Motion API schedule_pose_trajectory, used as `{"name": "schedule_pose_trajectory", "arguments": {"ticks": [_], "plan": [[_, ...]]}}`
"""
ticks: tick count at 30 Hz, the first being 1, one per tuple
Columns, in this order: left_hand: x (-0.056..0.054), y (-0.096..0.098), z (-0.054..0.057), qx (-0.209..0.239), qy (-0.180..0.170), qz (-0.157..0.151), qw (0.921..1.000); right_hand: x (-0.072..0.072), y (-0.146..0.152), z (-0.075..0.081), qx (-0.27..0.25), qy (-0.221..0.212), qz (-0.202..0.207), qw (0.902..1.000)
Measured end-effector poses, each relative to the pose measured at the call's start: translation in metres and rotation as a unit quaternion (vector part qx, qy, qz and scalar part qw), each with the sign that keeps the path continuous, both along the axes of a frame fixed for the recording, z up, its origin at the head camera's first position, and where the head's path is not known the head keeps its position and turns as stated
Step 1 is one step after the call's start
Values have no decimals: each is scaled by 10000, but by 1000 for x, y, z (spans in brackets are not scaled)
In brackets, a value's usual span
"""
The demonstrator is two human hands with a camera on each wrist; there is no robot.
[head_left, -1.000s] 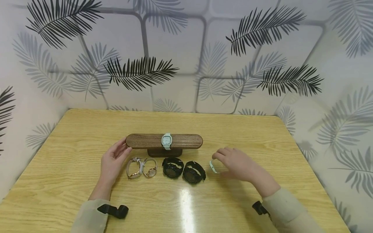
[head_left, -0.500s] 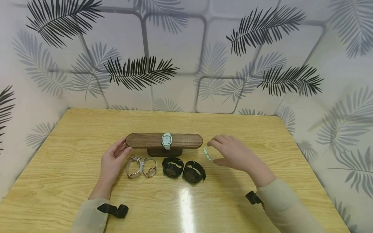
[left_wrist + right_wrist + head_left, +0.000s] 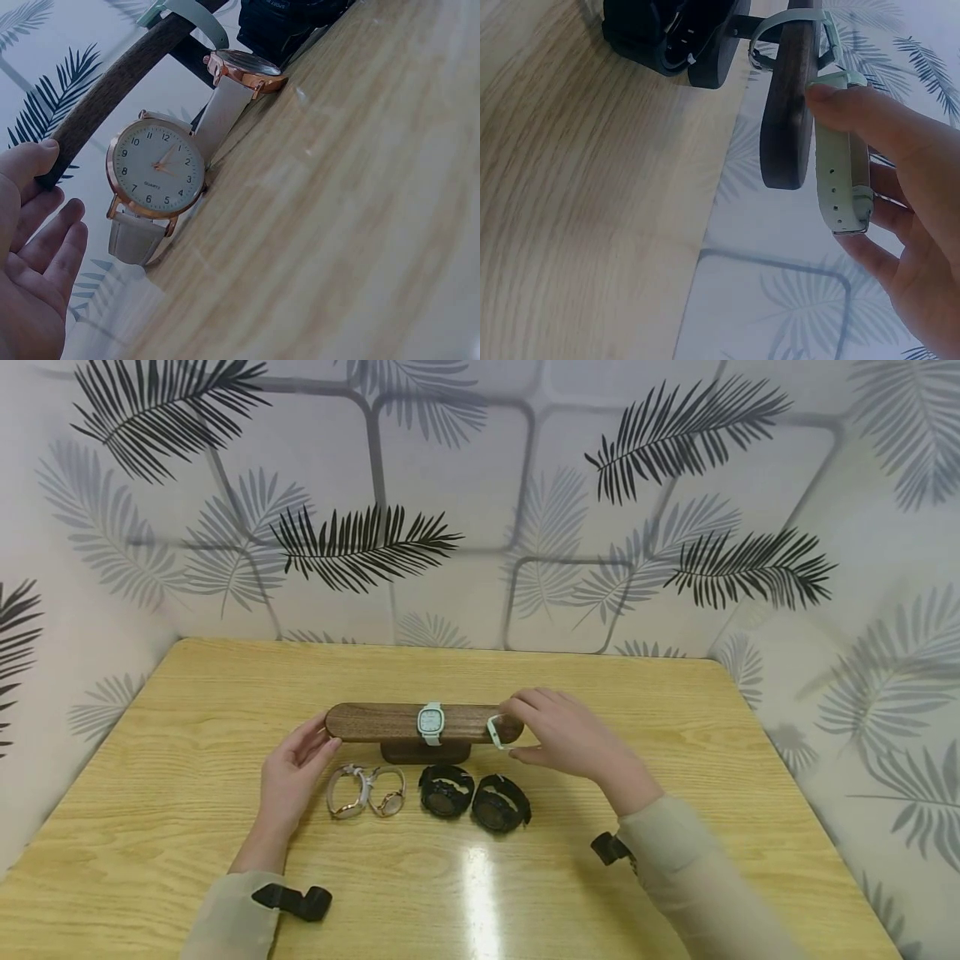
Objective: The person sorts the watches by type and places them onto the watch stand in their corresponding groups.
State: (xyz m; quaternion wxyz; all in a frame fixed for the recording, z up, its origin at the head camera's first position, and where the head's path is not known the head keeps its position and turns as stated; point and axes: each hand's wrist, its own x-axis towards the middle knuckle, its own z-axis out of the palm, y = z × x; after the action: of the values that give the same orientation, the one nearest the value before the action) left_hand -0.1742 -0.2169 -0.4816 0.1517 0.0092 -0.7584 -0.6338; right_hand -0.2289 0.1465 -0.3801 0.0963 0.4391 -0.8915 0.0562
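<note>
A dark wooden T-shaped watch stand (image 3: 375,724) stands upright on the table, with a mint-green watch (image 3: 431,722) around the middle of its bar. My left hand (image 3: 288,777) pinches the bar's left end between thumb and fingers. My right hand (image 3: 566,735) pinches a second mint-green watch (image 3: 836,172) by thumb and fingers. Its strap is closed in a loop. In the head view this loop overlaps the bar's right end; in the right wrist view it hangs right beside that end, with the thumb tip at the wood.
Before the stand lie two pale-strapped, rose-gold watches, one at the left (image 3: 347,810) and one beside it (image 3: 390,803). To their right sit two bulky black watches, the nearer to them (image 3: 442,804) and the outer one (image 3: 492,814). A patterned wall covering (image 3: 450,485) rises behind the wooden table (image 3: 225,693).
The right hand has carried the held mint-green watch leftward and away from the body, from beside the black watches to the bar's right end. The left hand keeps its hold.
</note>
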Motion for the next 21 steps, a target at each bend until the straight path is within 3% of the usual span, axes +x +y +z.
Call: {"name": "schedule_pose_trajectory", "arguments": {"ticks": [21], "plan": [[-1,0,-1,81,11,-17,10000,-18,-4,-16,-446,-291,-239,9983]]}}
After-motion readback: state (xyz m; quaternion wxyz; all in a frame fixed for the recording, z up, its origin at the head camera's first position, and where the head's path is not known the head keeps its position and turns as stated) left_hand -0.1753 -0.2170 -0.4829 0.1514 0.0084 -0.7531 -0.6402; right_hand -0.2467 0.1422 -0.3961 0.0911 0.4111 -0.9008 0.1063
